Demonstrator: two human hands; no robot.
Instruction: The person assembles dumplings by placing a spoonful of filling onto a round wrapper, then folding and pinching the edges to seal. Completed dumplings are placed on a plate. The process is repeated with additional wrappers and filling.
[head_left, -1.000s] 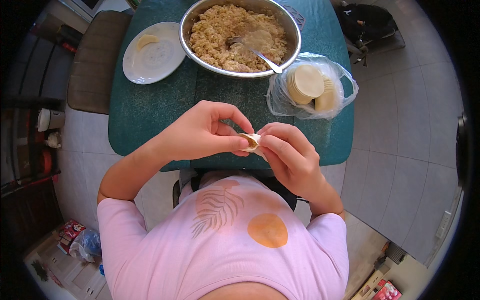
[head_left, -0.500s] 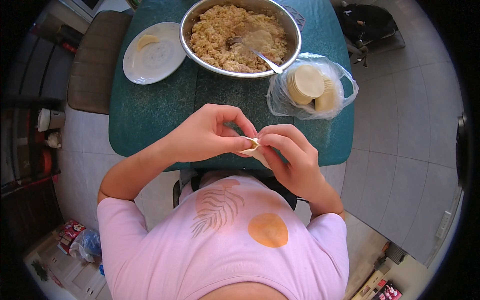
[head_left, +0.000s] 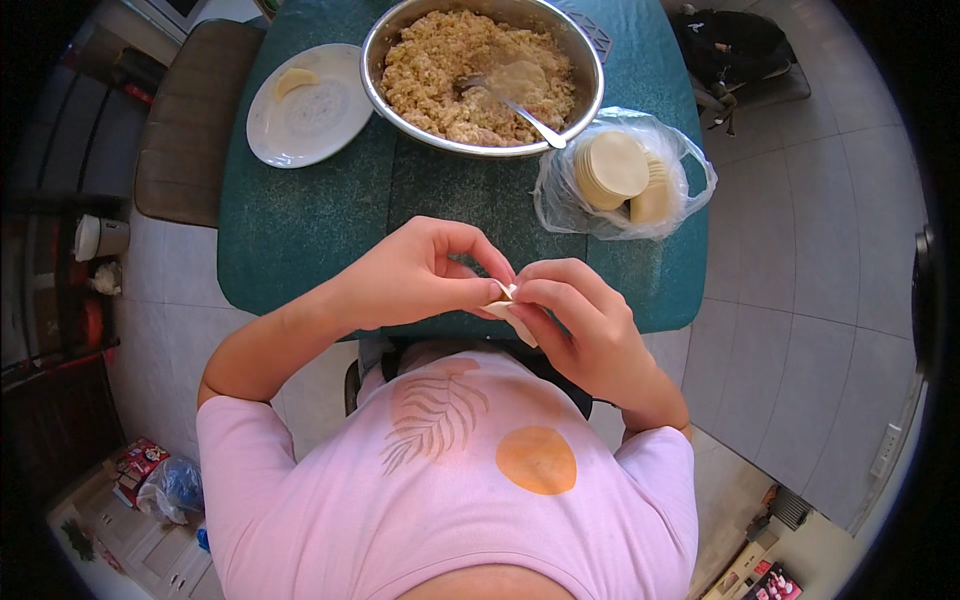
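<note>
A folded dumpling (head_left: 515, 324) hangs between my two hands, just above the table's near edge. My left hand (head_left: 420, 275) pinches its left side with thumb and index finger. From the right, my right hand (head_left: 585, 318) presses the wrapper's edge together with thumb and fingertips. A narrow gap at the top shows a bit of filling; my fingers hide much of the rest. Beyond my hands stands a steel bowl (head_left: 440, 146) of minced filling (head_left: 430, 80), a spoon (head_left: 538, 124) resting in it. One finished dumpling (head_left: 296, 82) lies on the white plate (head_left: 315, 125) at far left.
Stacked round wrappers (head_left: 618, 165) sit in an open clear plastic bag (head_left: 692, 195) on the right of the green-covered table (head_left: 300, 225). A brown chair (head_left: 190, 130) adjoins the table's left side. A black bag (head_left: 735, 45) rests on a seat at far right.
Both hands have dipped slightly toward me with the dumpling. The wrapper's opening has narrowed between my fingertips, so less filling shows. Bowl, plate and bag stay put.
</note>
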